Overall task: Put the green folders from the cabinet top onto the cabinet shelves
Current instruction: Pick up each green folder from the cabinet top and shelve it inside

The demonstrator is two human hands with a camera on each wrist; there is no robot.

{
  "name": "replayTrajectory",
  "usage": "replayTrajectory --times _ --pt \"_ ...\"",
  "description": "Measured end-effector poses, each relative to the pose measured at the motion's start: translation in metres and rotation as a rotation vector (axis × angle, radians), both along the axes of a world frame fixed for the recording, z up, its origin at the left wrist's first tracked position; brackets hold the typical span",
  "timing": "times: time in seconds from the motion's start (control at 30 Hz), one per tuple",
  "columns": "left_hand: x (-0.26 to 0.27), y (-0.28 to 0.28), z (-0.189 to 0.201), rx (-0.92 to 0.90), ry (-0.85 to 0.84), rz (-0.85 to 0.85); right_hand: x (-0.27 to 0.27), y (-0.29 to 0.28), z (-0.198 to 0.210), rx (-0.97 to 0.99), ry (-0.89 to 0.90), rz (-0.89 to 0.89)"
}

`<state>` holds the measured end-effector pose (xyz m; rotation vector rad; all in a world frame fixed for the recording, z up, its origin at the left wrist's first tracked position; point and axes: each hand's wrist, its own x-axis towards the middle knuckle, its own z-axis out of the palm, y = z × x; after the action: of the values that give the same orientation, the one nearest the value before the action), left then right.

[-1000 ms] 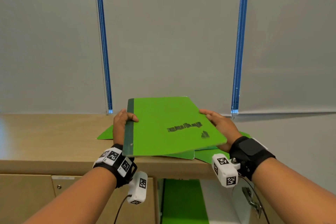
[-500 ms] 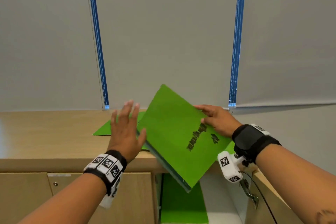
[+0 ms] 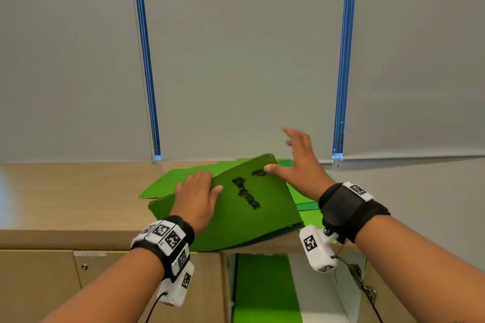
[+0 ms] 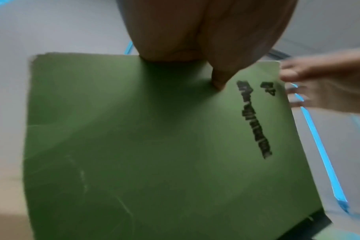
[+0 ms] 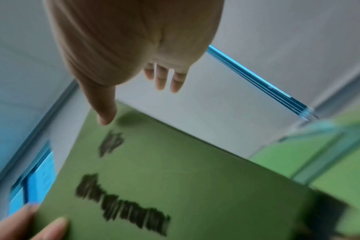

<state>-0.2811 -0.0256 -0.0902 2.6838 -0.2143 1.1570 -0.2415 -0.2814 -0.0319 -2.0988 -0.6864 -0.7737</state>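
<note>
A green folder (image 3: 252, 207) with black writing is tilted above the cabinet top (image 3: 65, 196), its lower edge hanging past the front edge. My left hand (image 3: 196, 191) grips its left edge, thumb on the front face and fingers behind; the left wrist view shows that thumb (image 4: 218, 81) pressed on the folder (image 4: 154, 146). My right hand (image 3: 296, 160) is spread open at the folder's upper corner, with only the thumb (image 5: 105, 113) touching the cover (image 5: 175, 178). More green folders (image 3: 162, 186) lie flat on the cabinet top beneath.
Below the front edge the cabinet stands open, with a green folder (image 3: 262, 288) inside. Its open door and hinge (image 3: 364, 288) are at the lower right. A shut wooden door (image 3: 39, 286) is at the left. Grey blinds with blue strips (image 3: 147, 60) hang behind.
The left hand, open half a second ago, now grips the folder's left edge. The right hand has released its grip and spread its fingers. The folder has swung up over the cabinet top.
</note>
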Motion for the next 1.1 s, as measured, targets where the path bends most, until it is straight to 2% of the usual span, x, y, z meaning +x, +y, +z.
replayTrajectory --times 0.13,0.23,0.33,0.43,0.5,0.63,0.7,0.77,0.83,0.93,0.97,1.03,1.07,1.1 --pt "0.0 0.02 -0.001 -0.221 -0.054 0.02 0.006 -0.01 -0.02 0.39 0.234 -0.096" --pt "0.0 0.028 0.005 -0.416 -0.13 -0.005 0.008 -0.007 -0.04 0.534 0.368 -0.035" --pt "-0.001 0.03 0.015 -0.721 -0.153 -0.104 0.006 0.003 -0.057 0.576 0.509 0.112" --pt "-0.008 0.017 0.023 -0.904 -0.042 -0.172 0.001 0.015 -0.063 0.532 0.578 0.269" --pt "-0.01 0.01 0.018 -0.971 0.032 -0.196 -0.001 0.019 -0.065 0.543 0.565 0.329" --pt "0.003 0.017 -0.008 -1.058 0.137 -0.216 -0.001 0.011 -0.076 0.569 0.587 0.332" --pt "0.004 0.016 -0.017 -1.124 0.131 -0.229 0.0 0.003 -0.081 0.527 0.615 0.332" --pt "0.002 0.013 -0.018 -1.054 -0.025 -0.131 0.0 -0.006 -0.081 0.412 0.596 0.263" --pt "-0.005 0.009 -0.013 -0.869 -0.189 0.018 -0.001 -0.014 -0.074 0.177 0.502 0.12" --pt "-0.018 0.0 -0.006 -0.313 -0.31 -0.005 -0.01 -0.016 -0.054 -0.323 0.32 -0.063" --pt "-0.021 -0.005 -0.004 -0.097 -0.282 -0.042 -0.018 -0.011 -0.046 -0.484 0.27 -0.103" --pt "-0.025 -0.022 0.0 0.255 -0.099 -0.132 -0.033 0.003 -0.032 -0.768 0.145 -0.163" --pt "-0.027 -0.031 -0.001 0.349 0.031 -0.165 -0.038 0.011 -0.027 -0.859 0.082 -0.171" --pt "-0.027 -0.037 -0.002 0.357 0.146 -0.189 -0.041 0.019 -0.022 -0.901 0.022 -0.167"
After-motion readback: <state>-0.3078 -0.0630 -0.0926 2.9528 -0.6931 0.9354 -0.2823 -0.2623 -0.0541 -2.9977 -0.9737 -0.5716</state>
